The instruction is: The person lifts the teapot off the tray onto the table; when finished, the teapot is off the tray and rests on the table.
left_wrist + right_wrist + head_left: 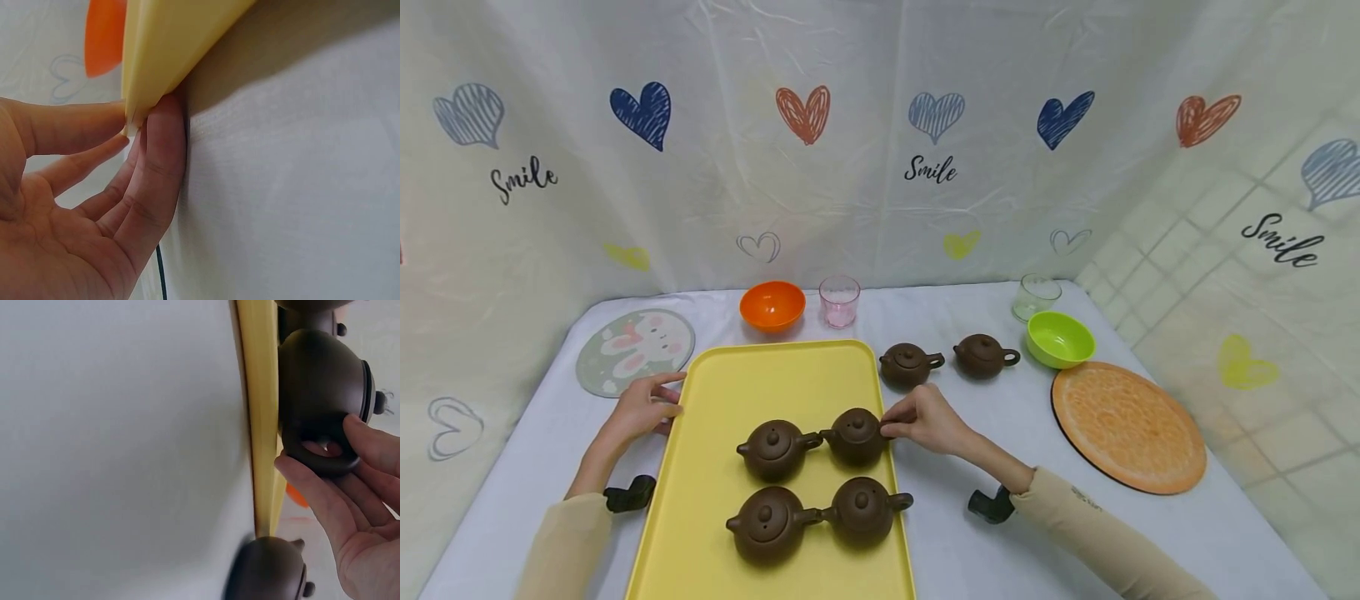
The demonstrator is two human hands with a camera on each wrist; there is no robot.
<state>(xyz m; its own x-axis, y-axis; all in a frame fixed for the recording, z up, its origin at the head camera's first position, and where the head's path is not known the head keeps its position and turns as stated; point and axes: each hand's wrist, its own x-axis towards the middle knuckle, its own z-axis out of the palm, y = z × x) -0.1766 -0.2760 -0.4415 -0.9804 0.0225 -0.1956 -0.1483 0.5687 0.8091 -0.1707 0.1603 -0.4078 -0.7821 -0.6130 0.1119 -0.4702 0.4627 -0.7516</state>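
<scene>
Nearest to us, two brown teapots sit in the front row of the yellow tray: the front left teapot and the front right teapot, the spout of the right one just touching the handle of the left. Behind them stands a second row, the rear left teapot and the rear right teapot, all four upright with lids on.

Our right hand reaches in from the right edge of the tray and pinches the handle of the rear right teapot; the right wrist view shows the thumb and fingers curled around that ring handle, the pot resting just inside the tray's rim. Our left hand lies at the left edge of the tray, fingers nearly straight and relaxed; the left wrist view shows fingertips touching the rim from below, gripping nothing.

Farther back on the white table, two more teapots stand beside the tray, near a green bowl and an orange round mat. At the far edge are an orange bowl, a pink glass, a clear glass and a rabbit mat.
</scene>
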